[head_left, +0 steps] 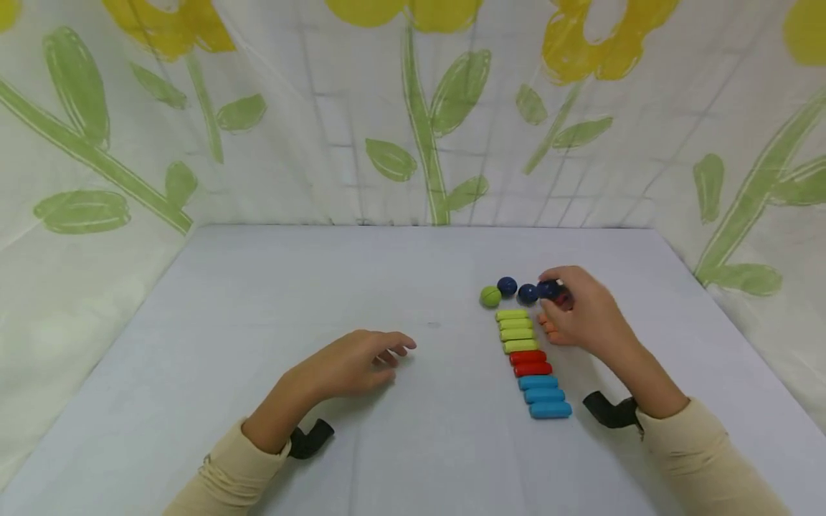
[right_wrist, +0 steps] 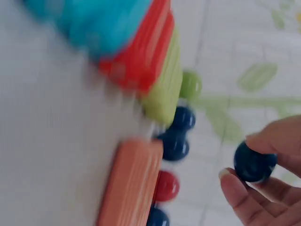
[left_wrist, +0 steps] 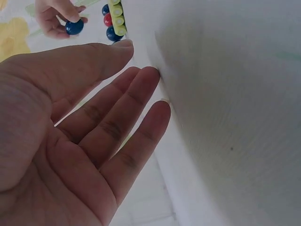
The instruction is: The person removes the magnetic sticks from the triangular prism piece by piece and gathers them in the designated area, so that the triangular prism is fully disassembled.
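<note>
My right hand (head_left: 586, 313) pinches a small shiny dark blue ball (right_wrist: 255, 161) between thumb and fingertips, at the right of the head view. Near it sit a green ball (head_left: 490, 296), a dark blue ball (head_left: 507, 286) and another dark blue ball (head_left: 528, 293). A red ball (right_wrist: 168, 186) and a further blue ball (right_wrist: 158, 217) show in the right wrist view, beyond an orange ridged stick (right_wrist: 134, 181). My left hand (head_left: 351, 363) hovers low over the table's middle, fingers loosely extended, holding nothing.
Ridged, clay-like sticks run in a column toward me: several yellow-green sticks (head_left: 516, 334), two red sticks (head_left: 532, 369) and three blue sticks (head_left: 545, 395). They lie on a white-covered table (head_left: 271, 279). Behind it hangs a flower-printed curtain (head_left: 271, 165).
</note>
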`<state>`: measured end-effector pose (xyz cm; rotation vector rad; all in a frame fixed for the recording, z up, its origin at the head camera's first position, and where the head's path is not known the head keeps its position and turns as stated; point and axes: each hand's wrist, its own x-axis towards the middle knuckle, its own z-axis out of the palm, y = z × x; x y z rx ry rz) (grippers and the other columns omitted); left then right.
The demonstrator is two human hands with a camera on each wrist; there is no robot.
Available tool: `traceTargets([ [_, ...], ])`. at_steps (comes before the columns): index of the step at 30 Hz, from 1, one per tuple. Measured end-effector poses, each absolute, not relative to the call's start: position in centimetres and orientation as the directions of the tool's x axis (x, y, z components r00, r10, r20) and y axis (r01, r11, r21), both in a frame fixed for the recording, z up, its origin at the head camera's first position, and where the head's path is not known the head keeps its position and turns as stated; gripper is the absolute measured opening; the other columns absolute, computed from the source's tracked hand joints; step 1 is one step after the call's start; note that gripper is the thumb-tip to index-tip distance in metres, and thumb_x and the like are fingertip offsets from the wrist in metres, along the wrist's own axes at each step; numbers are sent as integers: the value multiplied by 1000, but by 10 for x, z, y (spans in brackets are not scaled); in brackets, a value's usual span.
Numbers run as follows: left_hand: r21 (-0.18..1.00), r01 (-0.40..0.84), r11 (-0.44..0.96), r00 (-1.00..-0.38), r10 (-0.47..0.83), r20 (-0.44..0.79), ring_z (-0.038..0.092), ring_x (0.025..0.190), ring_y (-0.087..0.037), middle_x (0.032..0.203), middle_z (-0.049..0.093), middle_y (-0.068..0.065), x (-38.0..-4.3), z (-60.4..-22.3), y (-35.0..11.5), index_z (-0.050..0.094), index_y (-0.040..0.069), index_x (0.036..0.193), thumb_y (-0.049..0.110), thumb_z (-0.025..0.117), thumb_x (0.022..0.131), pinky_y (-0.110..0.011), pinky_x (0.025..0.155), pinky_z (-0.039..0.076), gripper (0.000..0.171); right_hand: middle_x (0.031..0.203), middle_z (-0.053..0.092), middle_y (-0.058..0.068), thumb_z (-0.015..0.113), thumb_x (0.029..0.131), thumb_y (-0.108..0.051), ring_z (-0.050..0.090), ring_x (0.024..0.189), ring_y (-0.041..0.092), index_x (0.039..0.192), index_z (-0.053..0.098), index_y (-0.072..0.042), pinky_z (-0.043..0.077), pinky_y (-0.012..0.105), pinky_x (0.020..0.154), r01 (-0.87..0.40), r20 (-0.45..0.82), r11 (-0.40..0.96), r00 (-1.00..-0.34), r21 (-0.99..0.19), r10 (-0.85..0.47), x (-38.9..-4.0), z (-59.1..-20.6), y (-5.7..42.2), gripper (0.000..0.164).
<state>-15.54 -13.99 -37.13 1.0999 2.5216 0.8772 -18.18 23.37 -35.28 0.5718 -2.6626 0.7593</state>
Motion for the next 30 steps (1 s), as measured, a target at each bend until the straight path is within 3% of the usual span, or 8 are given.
traceTargets([
  [3,605,586,539,-686,728,17,67,107,-21,125,66,-8,-156,-372,-143,59,3,132,-3,65,92,-37,91,54,41,117,58,27,68,90,3,63,90,41,125,55,7,56,57,75,-342,388,814,-908,-470,-157,-192,-352,256,38],
  [7,603,588,539,-687,727,20,67,107,-21,126,66,-8,-157,-371,-146,59,4,132,-2,65,92,-39,92,53,41,117,57,30,65,94,-4,60,98,45,128,53,8,52,60,77,-204,325,851,-945,-483,-42,-203,-357,285,39],
  [14,593,580,558,-699,715,9,67,107,-20,126,66,-7,-156,-372,-148,59,4,132,-1,66,92,-39,91,53,41,119,56,34,63,91,-6,55,97,46,126,56,7,49,59,78,-58,104,892,-995,-447,-13,-216,-373,314,38],
  [19,594,582,555,-697,717,12,67,107,-21,126,66,-7,-156,-372,-148,59,4,132,-2,67,92,-39,92,53,41,126,52,36,63,91,-7,54,103,49,129,54,7,50,60,80,-25,6,898,-1000,-439,-25,-218,-377,318,41],
  [30,588,576,568,-707,707,11,67,105,-21,125,66,-7,-156,-371,-150,59,4,132,0,67,91,-39,91,53,41,127,50,38,69,87,-5,55,100,46,134,47,10,51,56,77,-46,-2,900,-999,-434,-52,-213,-372,318,54],
])
